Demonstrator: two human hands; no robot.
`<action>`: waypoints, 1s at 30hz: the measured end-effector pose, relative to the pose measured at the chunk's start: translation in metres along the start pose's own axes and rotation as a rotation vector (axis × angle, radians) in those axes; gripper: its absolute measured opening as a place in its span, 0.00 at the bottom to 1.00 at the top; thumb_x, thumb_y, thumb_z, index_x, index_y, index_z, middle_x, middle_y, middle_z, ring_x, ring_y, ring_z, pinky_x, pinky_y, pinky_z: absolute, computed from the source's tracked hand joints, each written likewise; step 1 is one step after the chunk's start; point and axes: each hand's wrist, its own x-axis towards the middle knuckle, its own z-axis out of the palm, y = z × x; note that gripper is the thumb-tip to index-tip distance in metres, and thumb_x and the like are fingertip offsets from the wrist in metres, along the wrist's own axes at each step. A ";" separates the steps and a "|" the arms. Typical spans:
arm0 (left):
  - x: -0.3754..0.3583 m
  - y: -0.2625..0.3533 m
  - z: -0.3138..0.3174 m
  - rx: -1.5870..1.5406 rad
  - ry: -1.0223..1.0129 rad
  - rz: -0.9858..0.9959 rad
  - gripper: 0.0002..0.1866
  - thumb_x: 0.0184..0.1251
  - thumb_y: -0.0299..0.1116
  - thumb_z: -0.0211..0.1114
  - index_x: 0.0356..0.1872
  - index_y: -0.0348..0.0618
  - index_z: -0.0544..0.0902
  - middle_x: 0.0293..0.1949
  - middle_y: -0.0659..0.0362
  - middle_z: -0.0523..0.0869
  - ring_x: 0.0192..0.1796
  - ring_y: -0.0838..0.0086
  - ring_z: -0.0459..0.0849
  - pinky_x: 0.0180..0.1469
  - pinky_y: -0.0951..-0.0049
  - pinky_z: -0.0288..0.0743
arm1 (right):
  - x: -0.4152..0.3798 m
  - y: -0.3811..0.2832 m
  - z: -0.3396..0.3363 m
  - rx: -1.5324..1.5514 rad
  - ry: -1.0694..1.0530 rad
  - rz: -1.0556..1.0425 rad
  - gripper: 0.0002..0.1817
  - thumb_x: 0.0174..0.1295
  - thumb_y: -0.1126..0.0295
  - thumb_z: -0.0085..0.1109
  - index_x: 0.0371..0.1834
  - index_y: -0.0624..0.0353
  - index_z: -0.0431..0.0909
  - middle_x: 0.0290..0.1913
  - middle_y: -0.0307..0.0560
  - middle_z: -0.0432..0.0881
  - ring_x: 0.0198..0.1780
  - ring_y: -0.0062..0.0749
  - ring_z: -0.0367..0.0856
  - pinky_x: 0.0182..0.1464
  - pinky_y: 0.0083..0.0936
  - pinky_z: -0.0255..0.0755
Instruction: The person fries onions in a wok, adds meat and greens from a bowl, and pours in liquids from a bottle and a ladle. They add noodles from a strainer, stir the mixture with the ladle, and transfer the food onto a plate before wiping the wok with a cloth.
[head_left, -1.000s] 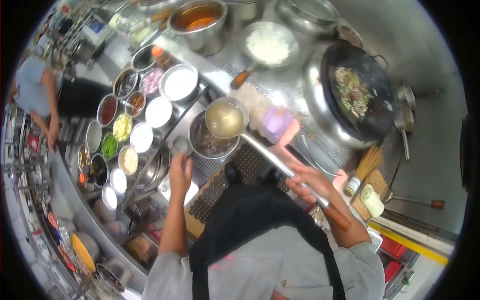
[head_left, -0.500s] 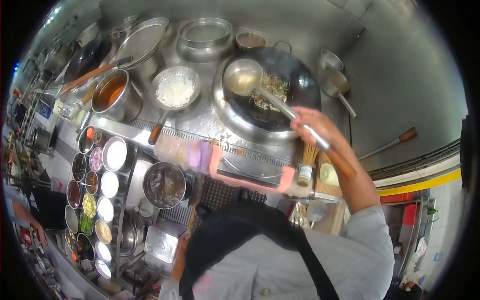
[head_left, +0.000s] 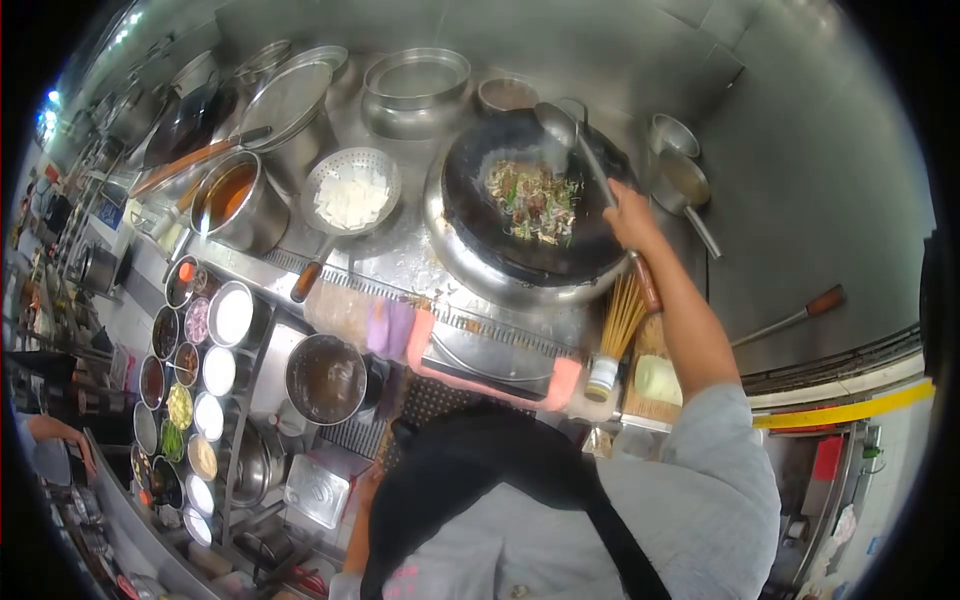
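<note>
Flanking the wok (head_left: 600, 235) are a skimmer (head_left: 322, 213) and bamboo brush (head_left: 623, 318); the apron (head_left: 480, 450) adjoins the left hand (head_left: 371, 486), its finger state indiscernible. The right hand (head_left: 629, 216), fingers wrapped round the ladle (head_left: 556, 124), lies nearer the wearer than its bowl, above the wok's far side.

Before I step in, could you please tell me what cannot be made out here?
All in the head view:
- Left hand: partly behind the black apron, its grip hidden.
- Ladle: too blurred to tell whether its bowl holds anything.
- Co-worker: mostly cut off at the left edge.
- Bamboo brush: label print too small to read.
</note>
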 end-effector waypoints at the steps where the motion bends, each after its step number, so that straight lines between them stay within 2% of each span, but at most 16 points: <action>1: -0.004 -0.005 0.004 0.043 -0.017 -0.023 0.12 0.68 0.37 0.56 0.41 0.41 0.83 0.32 0.48 0.85 0.36 0.52 0.84 0.39 0.55 0.77 | -0.001 0.011 -0.002 -0.012 0.017 -0.048 0.33 0.55 0.71 0.59 0.68 0.66 0.69 0.25 0.58 0.82 0.21 0.35 0.82 0.29 0.32 0.76; 3: -0.010 -0.015 0.017 0.089 -0.028 -0.067 0.13 0.68 0.38 0.56 0.39 0.41 0.84 0.32 0.48 0.85 0.34 0.52 0.84 0.39 0.55 0.77 | -0.013 -0.012 -0.019 0.308 -0.120 0.195 0.34 0.55 0.72 0.58 0.69 0.65 0.68 0.26 0.58 0.82 0.24 0.35 0.83 0.32 0.31 0.76; 6: -0.032 -0.028 0.027 0.110 0.012 -0.116 0.15 0.69 0.41 0.55 0.35 0.40 0.84 0.31 0.48 0.85 0.32 0.52 0.84 0.39 0.54 0.76 | -0.023 -0.014 -0.017 0.156 -0.087 0.052 0.34 0.57 0.74 0.57 0.71 0.61 0.67 0.23 0.46 0.79 0.20 0.26 0.77 0.22 0.27 0.70; 9: -0.050 -0.037 0.033 0.091 0.166 -0.131 0.18 0.69 0.43 0.53 0.31 0.40 0.85 0.30 0.48 0.85 0.31 0.52 0.83 0.39 0.53 0.76 | -0.048 -0.054 -0.020 0.714 -0.291 0.169 0.33 0.63 0.77 0.54 0.74 0.57 0.63 0.22 0.31 0.70 0.17 0.16 0.65 0.17 0.20 0.60; 10: -0.051 -0.033 0.029 0.087 0.241 -0.148 0.19 0.69 0.44 0.53 0.30 0.40 0.85 0.29 0.47 0.85 0.30 0.52 0.83 0.39 0.53 0.76 | -0.059 -0.078 -0.024 0.859 -0.341 0.298 0.33 0.64 0.77 0.54 0.75 0.57 0.61 0.23 0.33 0.70 0.17 0.14 0.65 0.15 0.16 0.59; 11: -0.060 -0.028 0.022 0.068 0.334 -0.176 0.20 0.69 0.45 0.53 0.29 0.39 0.85 0.29 0.47 0.85 0.29 0.53 0.83 0.39 0.53 0.76 | -0.066 -0.091 -0.021 0.876 -0.418 0.250 0.34 0.64 0.77 0.54 0.76 0.60 0.57 0.24 0.33 0.70 0.16 0.13 0.65 0.13 0.14 0.59; 12: -0.064 -0.012 0.004 0.022 0.382 -0.285 0.19 0.71 0.43 0.51 0.37 0.36 0.84 0.31 0.44 0.84 0.34 0.47 0.83 0.43 0.50 0.74 | -0.078 -0.108 -0.012 0.951 -0.424 0.200 0.34 0.64 0.78 0.53 0.75 0.64 0.56 0.24 0.35 0.70 0.15 0.13 0.64 0.11 0.13 0.60; 13: -0.060 -0.017 -0.005 0.006 0.619 -0.143 0.21 0.71 0.45 0.52 0.42 0.35 0.82 0.35 0.42 0.84 0.40 0.43 0.82 0.47 0.48 0.72 | -0.087 -0.117 -0.003 0.980 -0.482 0.183 0.35 0.64 0.78 0.53 0.75 0.65 0.56 0.25 0.36 0.71 0.15 0.13 0.65 0.11 0.13 0.61; 14: -0.054 -0.015 -0.017 -0.001 0.759 -0.267 0.19 0.71 0.44 0.55 0.40 0.35 0.82 0.38 0.42 0.84 0.43 0.43 0.81 0.47 0.49 0.72 | -0.094 -0.125 0.003 1.000 -0.525 0.176 0.35 0.63 0.78 0.52 0.75 0.65 0.55 0.26 0.38 0.71 0.15 0.13 0.65 0.10 0.12 0.62; 16: -0.057 0.002 -0.064 -0.100 1.064 -0.138 0.15 0.71 0.39 0.57 0.41 0.34 0.81 0.39 0.41 0.84 0.42 0.43 0.81 0.47 0.52 0.73 | -0.112 -0.151 0.017 1.044 -0.667 0.166 0.36 0.61 0.79 0.52 0.75 0.66 0.55 0.29 0.40 0.72 0.15 0.13 0.66 0.11 0.12 0.64; 18: -0.060 0.012 -0.116 -0.181 1.238 -0.071 0.12 0.71 0.35 0.59 0.43 0.35 0.81 0.38 0.42 0.84 0.41 0.48 0.83 0.45 0.57 0.75 | -0.131 -0.175 0.031 0.990 -0.785 0.178 0.36 0.60 0.79 0.54 0.74 0.66 0.58 0.30 0.40 0.74 0.16 0.13 0.67 0.12 0.12 0.64; 20: -0.062 0.018 -0.168 -0.218 1.428 0.065 0.10 0.70 0.34 0.62 0.43 0.36 0.80 0.31 0.54 0.84 0.33 0.70 0.82 0.39 0.69 0.76 | -0.146 -0.198 0.049 0.919 -0.918 0.134 0.35 0.61 0.78 0.55 0.74 0.65 0.59 0.29 0.39 0.74 0.16 0.14 0.67 0.12 0.12 0.63; 22: -0.047 -0.014 -0.215 -0.329 1.463 0.120 0.14 0.70 0.35 0.64 0.48 0.34 0.79 0.30 0.58 0.83 0.29 0.78 0.79 0.35 0.74 0.74 | -0.159 -0.219 0.067 0.863 -1.075 0.132 0.34 0.62 0.79 0.56 0.74 0.66 0.60 0.29 0.37 0.74 0.17 0.14 0.67 0.13 0.14 0.64; 24: -0.056 0.005 -0.264 -0.374 1.481 0.039 0.19 0.69 0.37 0.64 0.52 0.31 0.79 0.38 0.48 0.85 0.41 0.62 0.84 0.47 0.63 0.76 | -0.175 -0.231 0.098 0.810 -1.126 0.147 0.35 0.62 0.79 0.56 0.75 0.65 0.59 0.29 0.37 0.74 0.17 0.14 0.67 0.14 0.14 0.65; 26: -0.030 -0.024 -0.310 -0.355 1.567 0.047 0.24 0.68 0.39 0.65 0.57 0.30 0.76 0.38 0.48 0.84 0.39 0.65 0.85 0.43 0.66 0.77 | -0.186 -0.254 0.124 0.729 -1.225 0.090 0.35 0.60 0.81 0.53 0.75 0.64 0.60 0.29 0.36 0.74 0.18 0.15 0.69 0.15 0.16 0.65; 30: -0.016 0.006 -0.375 -0.646 1.378 0.086 0.19 0.71 0.39 0.62 0.51 0.31 0.79 0.36 0.48 0.85 0.37 0.68 0.86 0.35 0.70 0.78 | -0.209 -0.260 0.211 0.574 -1.193 -0.083 0.32 0.59 0.80 0.52 0.71 0.65 0.64 0.25 0.37 0.74 0.17 0.18 0.70 0.16 0.20 0.66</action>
